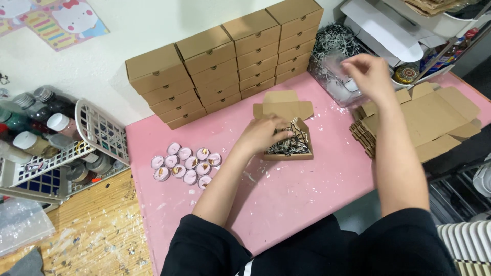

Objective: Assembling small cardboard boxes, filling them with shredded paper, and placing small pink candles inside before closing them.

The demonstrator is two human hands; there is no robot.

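Observation:
An open small cardboard box (pixel 284 105) lies on the pink table (pixel 286 199), part filled with grey shredded paper (pixel 294 145). My left hand (pixel 263 134) rests on the box's left side, fingers pressing into the shreds. My right hand (pixel 369 74) is raised at the back right, over a clear bag of shredded paper (pixel 331 48); its fingers are curled and blurred, and whether they pinch any shreds I cannot tell. A cluster of several small pink round candles (pixel 186 163) sits on the table left of the box.
Stacks of closed cardboard boxes (pixel 225 56) line the wall behind. Flat unfolded box blanks (pixel 429 120) lie at the right. A white wire basket (pixel 76 148) of bottles stands at the left on a wooden surface (pixel 97 230). A white printer (pixel 388 25) sits at the back right.

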